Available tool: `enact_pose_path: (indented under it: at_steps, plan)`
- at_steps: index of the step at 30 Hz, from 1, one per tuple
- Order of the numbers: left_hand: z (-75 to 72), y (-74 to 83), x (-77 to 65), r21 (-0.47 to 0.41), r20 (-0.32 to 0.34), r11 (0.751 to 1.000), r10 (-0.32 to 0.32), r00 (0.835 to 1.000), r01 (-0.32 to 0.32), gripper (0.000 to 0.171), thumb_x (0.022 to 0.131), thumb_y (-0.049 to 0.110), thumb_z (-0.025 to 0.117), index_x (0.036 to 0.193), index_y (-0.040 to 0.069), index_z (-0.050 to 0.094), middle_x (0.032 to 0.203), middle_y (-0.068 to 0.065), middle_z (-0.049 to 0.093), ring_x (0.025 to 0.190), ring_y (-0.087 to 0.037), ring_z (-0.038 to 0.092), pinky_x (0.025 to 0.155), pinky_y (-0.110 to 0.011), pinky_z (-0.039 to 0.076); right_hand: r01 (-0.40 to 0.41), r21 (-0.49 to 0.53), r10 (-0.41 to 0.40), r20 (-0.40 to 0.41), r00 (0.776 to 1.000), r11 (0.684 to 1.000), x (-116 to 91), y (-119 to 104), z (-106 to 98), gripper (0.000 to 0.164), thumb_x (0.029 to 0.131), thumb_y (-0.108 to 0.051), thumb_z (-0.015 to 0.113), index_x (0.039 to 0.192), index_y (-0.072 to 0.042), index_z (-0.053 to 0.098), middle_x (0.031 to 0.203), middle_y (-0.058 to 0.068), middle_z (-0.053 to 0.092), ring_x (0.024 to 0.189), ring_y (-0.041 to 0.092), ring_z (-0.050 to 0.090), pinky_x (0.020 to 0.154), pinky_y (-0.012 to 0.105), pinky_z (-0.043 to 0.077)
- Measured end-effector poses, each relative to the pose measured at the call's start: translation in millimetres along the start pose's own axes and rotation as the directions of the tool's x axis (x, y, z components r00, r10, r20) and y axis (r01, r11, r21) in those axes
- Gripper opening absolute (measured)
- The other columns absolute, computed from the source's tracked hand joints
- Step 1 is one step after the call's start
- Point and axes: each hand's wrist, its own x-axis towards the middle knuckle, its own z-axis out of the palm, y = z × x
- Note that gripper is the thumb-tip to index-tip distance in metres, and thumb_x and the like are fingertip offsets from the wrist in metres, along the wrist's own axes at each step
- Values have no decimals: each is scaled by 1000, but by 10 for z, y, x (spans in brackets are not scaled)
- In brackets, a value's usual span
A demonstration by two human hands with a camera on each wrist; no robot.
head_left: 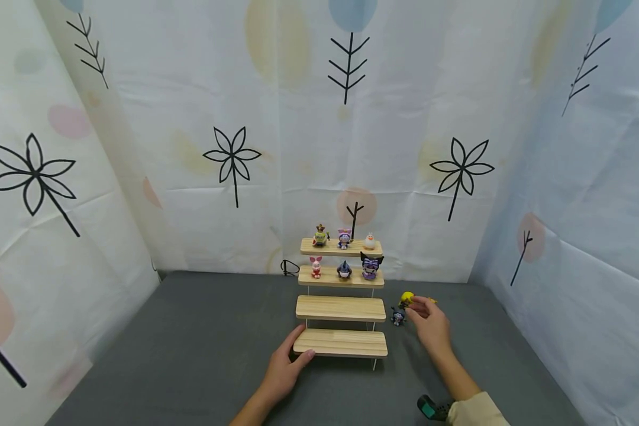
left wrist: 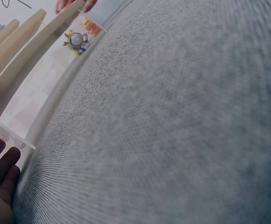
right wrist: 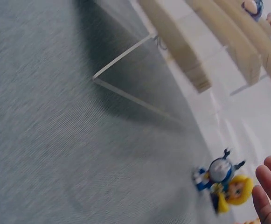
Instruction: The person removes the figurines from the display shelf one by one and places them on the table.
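Observation:
A four-tier wooden display stand [head_left: 341, 341] stands on the grey table. My left hand [head_left: 281, 373] holds the left end of its lowest board, thumb at the front edge and forefinger by the back corner; the other fingers hang loose below in the left wrist view. To the right of the stand, my right hand [head_left: 430, 324] is beside a yellow-haired figurine [right wrist: 238, 190], fingers loosely bent with nothing seen between them. A dark blue-grey figurine [head_left: 398, 316] with horn-like points stands against the yellow-haired one. An orange figurine [left wrist: 91, 26] is partly hidden behind my right hand.
On the top tier stand a crowned green figurine [head_left: 320, 236], a purple-and-pink one [head_left: 344, 239] and a white one [head_left: 370, 241]. The second tier bears a pink piglet [head_left: 316, 267], a blue figurine [head_left: 344, 270] and a black-eared purple one [head_left: 370, 267]. Patterned curtains [head_left: 309, 142] surround the table.

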Motion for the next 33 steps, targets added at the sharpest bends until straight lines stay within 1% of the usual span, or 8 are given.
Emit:
enact_pose_path:
  at_steps: [11,14,17,22,26,30,31,33]
  plan:
    - [-4,-11,6,26,-5,1000,6,1000,-6,62,92,33,69,144,10,46,139,-18,51,127,-35,48,102,-57,34,41,40,-40,-9,999,998,180,-413,18,29,94,-10,64,121,-1,62,110,18,68,98,31,64,84,46,50]
    - [-3,-17,11,21,-3,1000,9,1000,-9,62,92,33,69,144,9,46,139,-18,51,127,-35,48,102,-57,34,77,66,-76,-16,997,995,218,-537,18,29,94,-10,64,122,-1,62,109,18,68,98,32,64,83,47,50]
    - [-1,-27,16,16,-3,1000,5,1000,-5,62,91,34,69,144,10,46,139,-17,51,128,-34,48,102,-57,34,129,88,-126,-32,991,988,254,-644,28,29,94,-9,64,121,-2,63,107,17,69,96,30,64,82,45,50]
    - [9,2,2,5,-15,1000,-7,1000,7,62,92,31,68,144,10,45,140,-16,51,128,-32,48,103,-54,35,224,120,-219,-47,975,967,310,-776,58,30,95,-11,64,123,-3,62,106,14,68,94,27,63,80,37,48]
    - [-15,156,-33,-10,-18,1000,-12,1000,12,60,93,25,68,144,4,44,139,-20,51,127,-34,48,101,-54,36,311,155,-306,-55,950,938,351,-847,89,32,95,-11,63,126,-2,60,107,17,67,94,31,62,80,35,47]
    - [-56,309,-61,-19,-2,1000,-17,1000,17,59,92,19,68,142,-1,44,137,-24,51,126,-37,48,100,-54,36,362,183,-362,-38,931,914,400,-850,130,38,93,-8,65,130,-3,56,112,19,65,96,32,62,83,41,47]
    - [-57,312,-61,-20,0,1000,-19,1000,19,59,93,19,68,142,-1,44,137,-24,51,126,-37,48,101,-54,36,367,192,-369,-28,929,910,413,-843,140,40,92,-8,66,131,-4,56,113,20,64,97,33,62,84,44,47]
    - [-41,254,-46,-15,-5,1000,-19,1000,19,59,93,21,68,143,1,44,138,-22,51,126,-35,48,101,-54,36,381,209,-389,-3,921,901,424,-840,158,44,92,-8,67,134,-5,53,116,22,62,98,35,61,86,49,46]
